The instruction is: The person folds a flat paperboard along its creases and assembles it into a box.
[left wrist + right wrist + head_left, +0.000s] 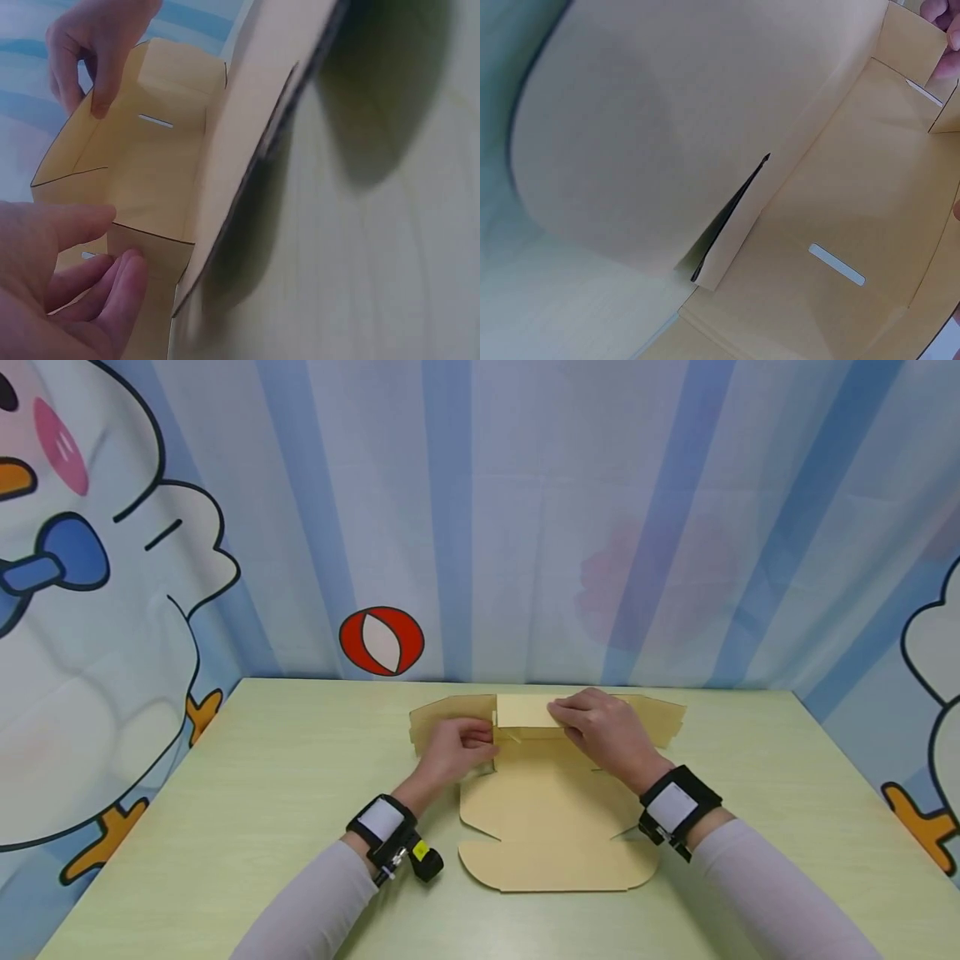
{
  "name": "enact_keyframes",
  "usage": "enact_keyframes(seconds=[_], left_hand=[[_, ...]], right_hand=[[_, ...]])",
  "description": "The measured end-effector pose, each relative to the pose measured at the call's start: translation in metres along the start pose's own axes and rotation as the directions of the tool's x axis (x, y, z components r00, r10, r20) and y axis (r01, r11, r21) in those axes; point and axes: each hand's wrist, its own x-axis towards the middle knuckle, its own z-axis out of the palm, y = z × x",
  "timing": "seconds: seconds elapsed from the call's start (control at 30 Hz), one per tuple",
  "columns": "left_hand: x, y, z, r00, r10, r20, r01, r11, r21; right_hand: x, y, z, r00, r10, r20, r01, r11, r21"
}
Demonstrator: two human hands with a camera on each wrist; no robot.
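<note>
A tan cardboard box blank (pixel 555 802), partly folded up, lies before me with its far end raised into walls. At the left corner my left hand (pixel 450 750) pinches a small folded flap (pixel 146 251) between thumb and fingers. My right hand (pixel 611 735) grips the upper edge of the far panel (pixel 525 710), thumb on the near side. In the right wrist view a slot (pixel 836 264) shows in the raised wall, and most of the right hand is out of frame. The near flap (pixel 558 866), with rounded corners, spreads flat toward me.
The pale wooden table (pixel 300 760) extends on both sides of the cardboard. Behind it hangs a blue striped curtain (pixel 510 527) with cartoon prints. A small camera (pixel 426 862) sticks out from the left wrist strap, close beside the near flap.
</note>
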Motion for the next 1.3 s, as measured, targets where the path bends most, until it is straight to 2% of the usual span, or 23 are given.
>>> enact_keyframes(seconds=[0.2,0.37,0.47,0.67,0.83,0.97,1.13,1.23,1.3], left_hand=[[0.003,0.001,0.006,0.997,0.068,0.023,-0.07,0.993,0.095],[0.004,0.004,0.009,0.993,0.1,0.066,-0.11,0.978,0.175],[0.004,0.004,0.011,0.985,0.136,0.103,-0.155,0.966,0.206],[0.004,0.004,0.013,0.957,0.23,0.176,-0.27,0.928,0.255],[0.004,0.001,0.014,0.92,0.308,0.244,-0.373,0.879,0.297],[0.005,0.0,0.014,0.902,0.313,0.298,-0.404,0.857,0.321],[0.006,0.005,0.013,0.896,0.275,0.349,-0.399,0.844,0.359],[0.006,0.007,0.013,0.889,0.268,0.371,-0.413,0.821,0.395],[0.007,0.007,0.013,0.878,0.291,0.381,-0.444,0.793,0.417]], right_hand=[[0.0,0.0,0.0,1.0,-0.002,0.0,0.002,1.0,-0.002],[0.0,0.0,0.0,1.0,-0.004,-0.004,0.004,1.0,-0.003],[0.0,0.0,0.0,1.0,-0.008,-0.008,0.008,1.0,0.003],[0.001,0.001,-0.001,1.0,-0.019,-0.013,0.019,1.0,0.005],[0.002,0.001,-0.002,1.0,-0.019,-0.017,0.02,1.0,0.01],[0.002,0.001,-0.002,1.0,-0.02,-0.018,0.021,1.0,0.011],[0.002,0.001,-0.003,1.0,-0.021,-0.008,0.021,1.0,0.008],[0.002,0.0,-0.004,1.0,-0.018,-0.003,0.018,1.0,0.005],[0.002,0.0,-0.004,1.0,-0.016,-0.002,0.016,1.0,0.006]])
